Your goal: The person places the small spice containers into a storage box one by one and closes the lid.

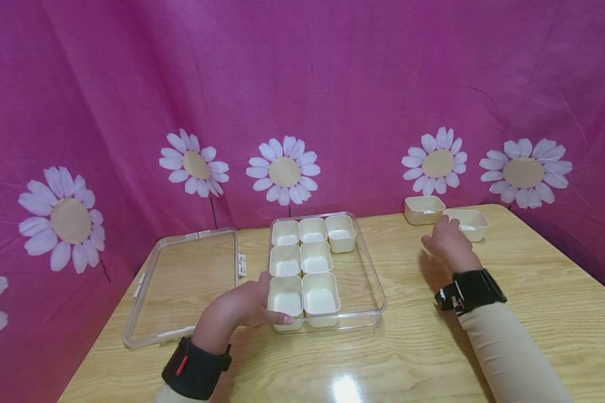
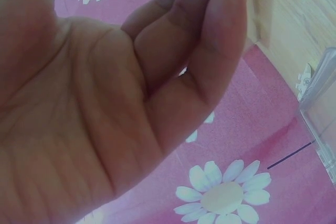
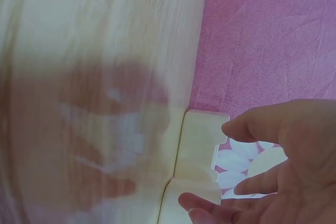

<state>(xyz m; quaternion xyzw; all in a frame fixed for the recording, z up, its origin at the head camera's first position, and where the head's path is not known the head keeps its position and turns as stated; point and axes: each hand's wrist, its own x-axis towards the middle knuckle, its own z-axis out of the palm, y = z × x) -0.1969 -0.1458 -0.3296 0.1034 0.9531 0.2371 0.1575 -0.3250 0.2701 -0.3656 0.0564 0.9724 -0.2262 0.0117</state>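
A clear plastic box [image 1: 364, 318] stands on the table with several cream cups [image 1: 321, 294] inside. At its near left corner is my left hand [image 1: 242, 302], thumb against the front wall and fingers along the left side. The left wrist view shows this hand's palm and loosely bent fingers. My right hand [image 1: 451, 240] reaches to two cream cups at the back right: a farther cup [image 1: 423, 212] and a nearer cup [image 1: 476, 230]. In the right wrist view, thumb and fingers are spread, fingertips overlapping the nearer cup.
A clear lid [image 1: 153, 263] with white latches [image 1: 176, 333] lies left of the box. Wood-grain table [image 1: 408, 347] extends around everything. Behind it hangs a magenta cloth [image 1: 363, 112] with white daisies. Inside the box, the right-hand column holds one cup, at the back.
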